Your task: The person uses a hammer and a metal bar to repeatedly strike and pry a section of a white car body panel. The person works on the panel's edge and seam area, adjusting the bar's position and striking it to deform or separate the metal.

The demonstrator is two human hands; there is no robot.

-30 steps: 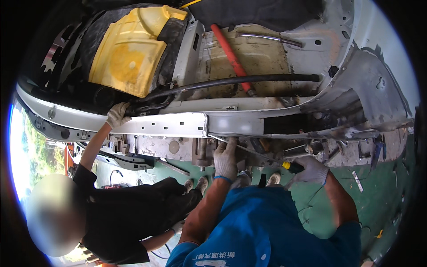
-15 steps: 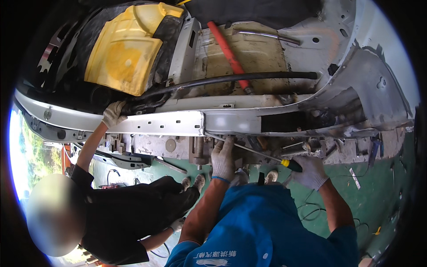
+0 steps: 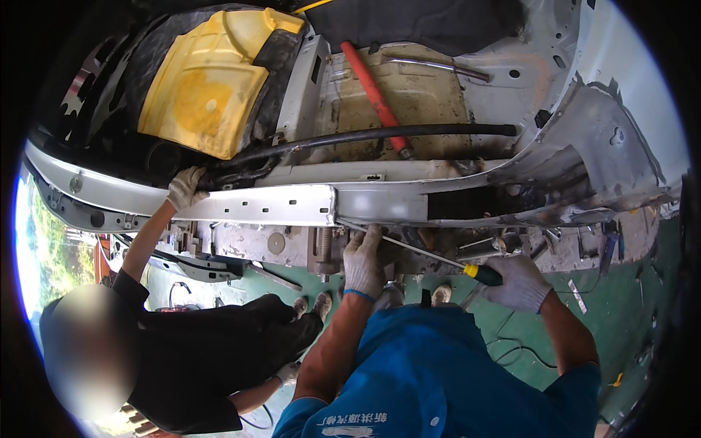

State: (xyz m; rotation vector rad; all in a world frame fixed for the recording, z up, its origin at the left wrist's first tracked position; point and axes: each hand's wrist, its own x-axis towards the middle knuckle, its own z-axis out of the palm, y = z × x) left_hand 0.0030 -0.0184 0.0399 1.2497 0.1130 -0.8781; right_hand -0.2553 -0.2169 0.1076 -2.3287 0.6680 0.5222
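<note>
White-gloved R hand (image 3: 520, 282) has its fingers clamped round a long steel screwdriver w/ yellow-and-dark handle (image 3: 478, 272), just right of frame ctr; white-gloved L hand (image 3: 363, 264) is at the shaft, can't tell if its fingers are closed. Prob. partway: white perforated metal panel (image 3: 270, 205) lies along smooth grey metal sill (image 3: 383, 205), mid-frame, but 1 end seam (image 3: 334, 205) shows; what's left is unclear. Tool tip's contact: too small to make out.
</note>
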